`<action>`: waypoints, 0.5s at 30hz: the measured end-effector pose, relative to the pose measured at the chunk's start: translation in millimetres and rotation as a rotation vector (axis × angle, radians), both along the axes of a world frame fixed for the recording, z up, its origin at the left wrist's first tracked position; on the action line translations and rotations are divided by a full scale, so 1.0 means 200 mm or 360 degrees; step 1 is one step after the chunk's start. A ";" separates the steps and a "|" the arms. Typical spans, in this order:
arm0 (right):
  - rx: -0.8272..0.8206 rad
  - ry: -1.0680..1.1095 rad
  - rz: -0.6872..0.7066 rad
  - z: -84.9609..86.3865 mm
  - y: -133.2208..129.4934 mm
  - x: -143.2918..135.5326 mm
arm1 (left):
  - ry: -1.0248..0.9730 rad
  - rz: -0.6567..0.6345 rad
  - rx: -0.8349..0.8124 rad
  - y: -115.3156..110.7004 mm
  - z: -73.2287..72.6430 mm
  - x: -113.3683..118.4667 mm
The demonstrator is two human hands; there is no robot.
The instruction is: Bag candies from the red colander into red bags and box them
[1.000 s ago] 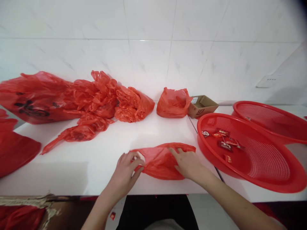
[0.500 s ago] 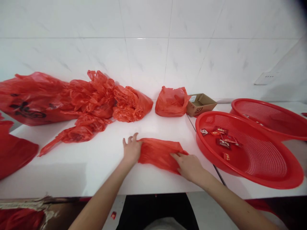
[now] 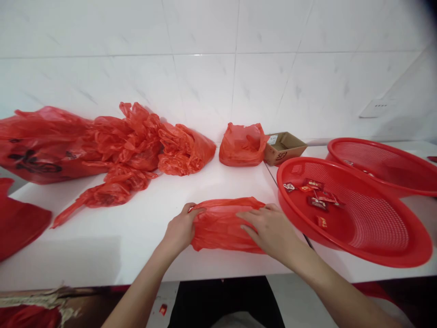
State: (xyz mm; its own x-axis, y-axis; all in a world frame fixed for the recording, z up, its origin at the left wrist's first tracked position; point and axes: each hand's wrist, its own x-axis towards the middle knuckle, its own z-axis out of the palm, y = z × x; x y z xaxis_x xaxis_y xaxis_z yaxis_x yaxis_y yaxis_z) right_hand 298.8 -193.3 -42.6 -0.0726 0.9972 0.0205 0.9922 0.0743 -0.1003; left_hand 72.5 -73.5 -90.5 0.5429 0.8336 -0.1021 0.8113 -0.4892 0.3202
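Observation:
A thin red plastic bag (image 3: 221,228) lies on the white table in front of me, its far edge lifted into a slightly parted mouth. At the bag's left end, my left hand (image 3: 180,228) is closed, thumb on top and fingers around the edge. My right hand (image 3: 269,228) grips the right end, its fingers curled over the plastic and partly hiding it. Just right of that hand stands a red plastic basket (image 3: 382,259) with several small wrapped packets (image 3: 319,198) inside.
A second red basket (image 3: 382,148) is behind the first. Along the tiled wall are a small cardboard box (image 3: 287,148), an upright red bag (image 3: 242,146), crumpled red bags (image 3: 186,148) and a large filled red bag (image 3: 44,146). Red plastic (image 3: 23,223) lies at far left.
The bag was lying flatter; its mouth now gapes. My left hand has gone from spread fingers to holding the edge, and my right hand has shifted toward the bag's far right corner.

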 end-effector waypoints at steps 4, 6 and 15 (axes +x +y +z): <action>-0.0003 -0.0075 -0.0039 -0.07 0.09 0.04 | -0.0219 -0.0280 -0.0311 0.01 0.05 -0.05; -0.0099 -0.0102 -0.0106 -0.13 0.12 0.09 | -0.0316 -0.0480 -0.0513 0.02 0.09 -0.08; 0.0011 0.0538 -0.0173 -0.02 -0.01 0.31 | -0.1229 0.0425 -0.0486 -0.08 -0.02 -0.13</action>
State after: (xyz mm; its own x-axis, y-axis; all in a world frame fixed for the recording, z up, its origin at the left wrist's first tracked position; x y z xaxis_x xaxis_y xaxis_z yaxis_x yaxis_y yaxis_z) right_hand 361.6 -194.7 -47.4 0.0461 0.9984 0.0317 0.9051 -0.0283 -0.4242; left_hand 46.7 -89.8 -93.7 0.3427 0.9391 -0.0261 0.3885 -0.1164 0.9140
